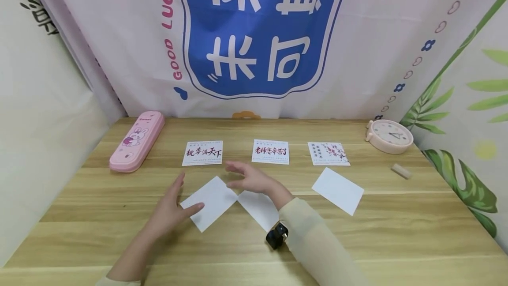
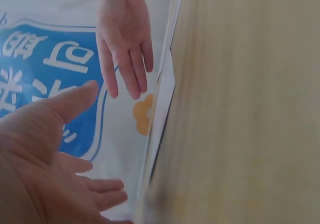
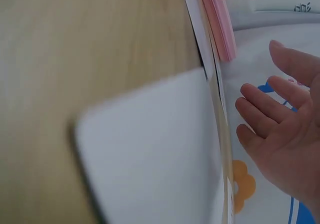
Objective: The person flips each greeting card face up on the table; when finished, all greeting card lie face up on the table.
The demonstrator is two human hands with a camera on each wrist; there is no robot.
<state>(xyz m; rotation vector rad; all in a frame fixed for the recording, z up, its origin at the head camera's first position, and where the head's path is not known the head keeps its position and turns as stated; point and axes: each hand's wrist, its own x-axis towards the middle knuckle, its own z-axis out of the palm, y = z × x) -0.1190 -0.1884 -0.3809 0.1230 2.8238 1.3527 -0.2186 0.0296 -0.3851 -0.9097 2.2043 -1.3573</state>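
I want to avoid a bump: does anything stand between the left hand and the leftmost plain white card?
Nothing visible stands between the left hand and the leftmost plain white card; its thumb overlaps the card in the head view. The right hand is near the card's far-right edge, not between them.

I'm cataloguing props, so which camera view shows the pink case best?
The head view: the pink case lies there in full, its rabbit print visible. The right wrist view catches only part of it near the top edge; the left wrist view doesn't show it.
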